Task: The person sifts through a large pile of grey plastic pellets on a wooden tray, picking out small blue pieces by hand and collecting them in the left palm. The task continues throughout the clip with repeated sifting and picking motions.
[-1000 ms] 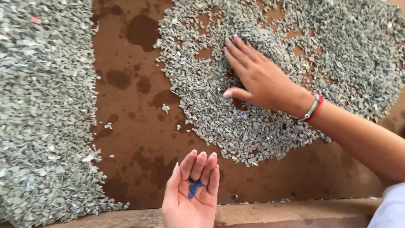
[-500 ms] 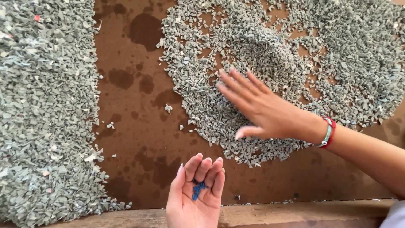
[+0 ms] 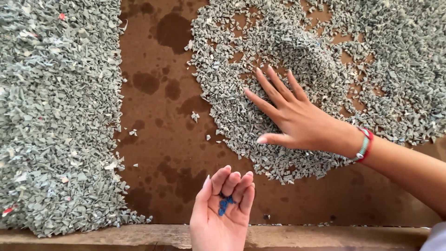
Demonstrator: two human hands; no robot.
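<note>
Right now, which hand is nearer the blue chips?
Left. The left hand cups the blue chips in its palm; the right hand lies flat on the grey flake pile, apart from them.

We lose the left heap of grey flakes (image 3: 51, 116) past the left and top edges, and the right heap (image 3: 325, 69) past the top and right edges. Our left hand (image 3: 223, 211) is cut off at the wrist by the bottom edge, its curled fingers partly hiding the blue bits (image 3: 224, 205), too small to count. Our right hand (image 3: 297, 118) covers flakes beneath its palm.
</note>
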